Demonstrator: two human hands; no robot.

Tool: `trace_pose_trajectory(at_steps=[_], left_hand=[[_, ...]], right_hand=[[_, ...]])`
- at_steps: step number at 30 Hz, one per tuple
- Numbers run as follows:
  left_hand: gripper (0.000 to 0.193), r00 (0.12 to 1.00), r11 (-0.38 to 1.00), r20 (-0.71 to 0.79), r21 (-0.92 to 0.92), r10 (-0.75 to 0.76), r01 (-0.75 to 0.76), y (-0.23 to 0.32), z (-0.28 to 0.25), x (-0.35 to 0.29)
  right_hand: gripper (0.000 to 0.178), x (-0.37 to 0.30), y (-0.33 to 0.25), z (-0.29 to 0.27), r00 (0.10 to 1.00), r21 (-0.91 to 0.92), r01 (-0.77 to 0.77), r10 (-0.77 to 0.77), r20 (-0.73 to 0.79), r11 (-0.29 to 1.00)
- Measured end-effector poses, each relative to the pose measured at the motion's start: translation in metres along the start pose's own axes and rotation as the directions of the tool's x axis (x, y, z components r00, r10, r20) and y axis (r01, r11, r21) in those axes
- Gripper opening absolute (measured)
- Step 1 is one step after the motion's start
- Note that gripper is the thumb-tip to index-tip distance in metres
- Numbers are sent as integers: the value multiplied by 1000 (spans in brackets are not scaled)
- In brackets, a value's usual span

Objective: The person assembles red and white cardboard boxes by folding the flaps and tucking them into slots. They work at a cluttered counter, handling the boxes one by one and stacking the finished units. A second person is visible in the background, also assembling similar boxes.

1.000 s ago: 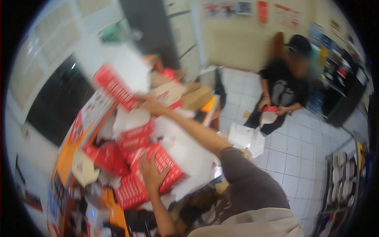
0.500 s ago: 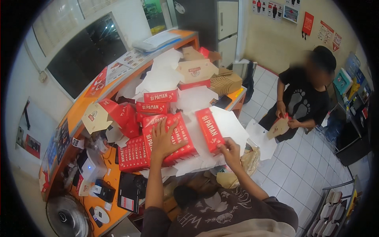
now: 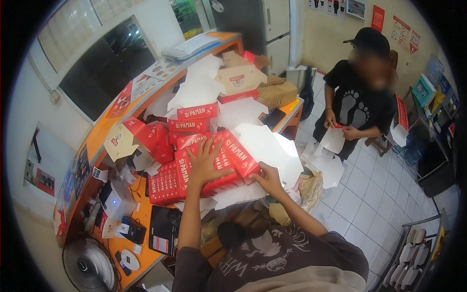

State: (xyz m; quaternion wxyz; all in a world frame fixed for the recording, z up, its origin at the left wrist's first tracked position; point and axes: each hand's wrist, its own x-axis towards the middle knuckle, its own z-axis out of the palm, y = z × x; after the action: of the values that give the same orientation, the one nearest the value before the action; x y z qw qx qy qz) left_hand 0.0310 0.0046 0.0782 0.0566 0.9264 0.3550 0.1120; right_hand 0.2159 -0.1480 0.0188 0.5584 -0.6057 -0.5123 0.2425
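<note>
My left hand lies with spread fingers on top of a tight row of red folded cardboard boxes. My right hand pinches the near end of another red cardboard box, which rests slanted against the right side of the row. Behind the row, two smaller stacked red boxes show their printed sides. White unfolded box blanks lie to the right, partly under the boxes. Opened red cartons with a cream flap sit to the left.
An orange counter carries a white printer, a card terminal and a tablet. A fan stands at lower left. Brown blanks are stacked at the back. Across the tiled floor, a co-worker handles a carton.
My right hand has moved left, bringing its red box against the row. My left hand stays spread on the boxes. The co-worker has shifted slightly left, with the carton now turned white side out.
</note>
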Motion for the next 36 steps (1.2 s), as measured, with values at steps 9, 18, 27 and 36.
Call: trace_pose_trajectory(at_steps=[9,18,27,36], left_hand=[[113,998,997,25,55,58,-59,-6,8,0],[114,996,993,31,81,88,-91,-7,13,2],[115,998,994,46,103,39,-44,-1,6,2],[115,999,996,44,85,-28,24,1,7,0]], right_hand=[[25,6,3,47,969,-78,65,-81,-233,995],[23,-2,12,54,969,-319,166,-215,-124,933],[28,23,35,8,916,-393,340,-205,345,855],[17,17,46,28,925,-210,291,-219,310,933]])
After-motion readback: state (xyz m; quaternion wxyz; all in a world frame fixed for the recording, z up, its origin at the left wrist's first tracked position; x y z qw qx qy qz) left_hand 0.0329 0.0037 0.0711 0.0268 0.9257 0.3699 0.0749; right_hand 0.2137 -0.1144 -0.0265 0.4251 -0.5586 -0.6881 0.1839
